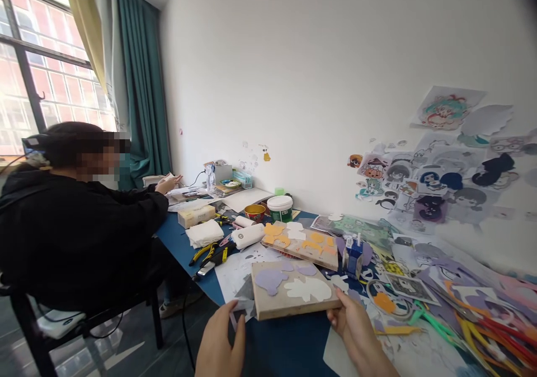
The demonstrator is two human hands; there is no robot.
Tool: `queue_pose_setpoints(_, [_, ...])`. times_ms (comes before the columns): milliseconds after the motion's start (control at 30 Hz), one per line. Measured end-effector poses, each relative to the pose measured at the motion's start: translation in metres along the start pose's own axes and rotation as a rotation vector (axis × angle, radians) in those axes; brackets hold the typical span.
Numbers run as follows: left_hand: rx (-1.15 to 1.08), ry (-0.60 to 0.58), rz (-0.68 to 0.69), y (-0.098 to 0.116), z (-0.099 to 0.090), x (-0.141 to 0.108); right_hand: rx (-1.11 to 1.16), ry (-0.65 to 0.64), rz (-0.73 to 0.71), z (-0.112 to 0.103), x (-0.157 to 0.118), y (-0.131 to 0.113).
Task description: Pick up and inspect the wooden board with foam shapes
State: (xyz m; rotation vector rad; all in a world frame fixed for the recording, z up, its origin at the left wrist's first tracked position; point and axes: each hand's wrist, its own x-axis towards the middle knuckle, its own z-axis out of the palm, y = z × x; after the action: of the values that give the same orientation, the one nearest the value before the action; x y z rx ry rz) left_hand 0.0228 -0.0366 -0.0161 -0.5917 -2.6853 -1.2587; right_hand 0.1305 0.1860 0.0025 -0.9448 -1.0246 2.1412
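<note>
A beige board (268,308) lies tilted at the near edge of the blue table. Lilac cut-out shapes (269,279) and a white cut-out shape (308,289) rest on its top. My right hand (354,326) grips the board's right corner, thumb on top and fingers curled beneath. My left hand (222,340) is just off the board's left end, thumb and index finger curved with a gap between them. Close to those fingertips is a grey, partly see-through sheet (247,293); whether they touch it I cannot tell.
Behind stands a second board (310,248) with orange cut-outs, beside a blue bottle-like item (353,257). Pliers (203,254), a white tub (280,208) and a red-gold tin (254,213) lie farther back. Scissors (482,326) and paper scraps crowd the right. A person (84,220) sits left.
</note>
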Motion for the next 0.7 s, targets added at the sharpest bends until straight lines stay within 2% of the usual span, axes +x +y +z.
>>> queue_pose_setpoints(133, [0.138, -0.054, 0.186, -0.02, 0.001, 0.011, 0.101, 0.029, 0.028, -0.002, -0.007, -0.007])
queue_pose_setpoints(233, [0.174, -0.007, 0.186, -0.024, 0.003, 0.015, 0.114, 0.043, 0.018, -0.001, -0.014, -0.01])
queue_pose_setpoints(333, [0.176, 0.038, 0.189, -0.023, 0.004, 0.018, 0.078, 0.042, -0.008, -0.002, -0.019, -0.01])
queue_pose_setpoints(433, [0.147, 0.06, 0.212, -0.023, 0.002, 0.021, 0.023, -0.016, -0.09, -0.006, -0.023, -0.007])
queue_pose_setpoints(600, [0.154, 0.142, 0.383, -0.018, -0.006, 0.025, 0.095, -0.062, -0.216, -0.009, -0.027, -0.016])
queue_pose_setpoints(700, [0.153, 0.154, 0.415, -0.005, -0.013, 0.031, 0.146, -0.062, -0.242, -0.003, -0.028, -0.029])
